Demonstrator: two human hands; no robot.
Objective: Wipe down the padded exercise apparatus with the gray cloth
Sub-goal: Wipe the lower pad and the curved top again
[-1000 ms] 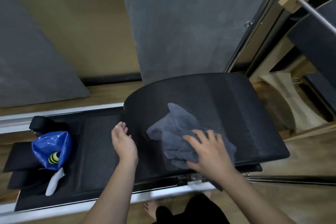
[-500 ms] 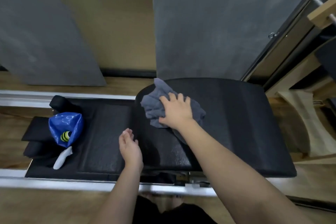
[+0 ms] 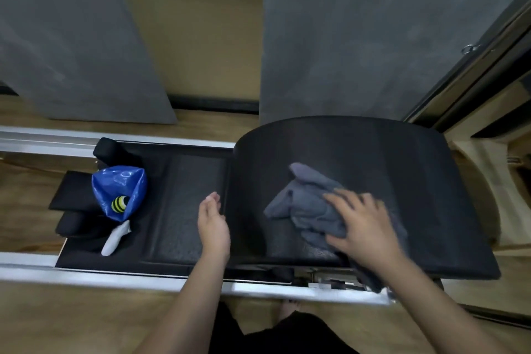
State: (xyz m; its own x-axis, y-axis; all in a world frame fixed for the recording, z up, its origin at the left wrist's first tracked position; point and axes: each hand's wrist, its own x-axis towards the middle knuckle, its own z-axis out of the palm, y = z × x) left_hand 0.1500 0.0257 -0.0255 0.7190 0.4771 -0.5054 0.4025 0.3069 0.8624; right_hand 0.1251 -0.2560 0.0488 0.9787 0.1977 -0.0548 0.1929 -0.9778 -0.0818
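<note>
Where right hand [image 3: 365,227] is pressing, fingers spread: crumpled soft gray cloth [image 3: 304,204] on curved, grained black pad [image 3: 402,167].
Left hand [image 3: 214,224]: is hanging relaxed, fingers together, beside pad's left edge.

The right hand [image 3: 362,225] has dragged the gray cloth [image 3: 306,204] back toward the pad's near edge.

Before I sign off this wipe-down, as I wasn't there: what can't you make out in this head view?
Head view only.
Gray cloth: its near part is hidden under the right hand.
Left hand: whether it touches the padded arc is unclear; motion blur.
Blue bag: its contents are hidden by the bag's own wall.
Metal parts beneath the arc's near edge: shadowed and blurred.
</note>
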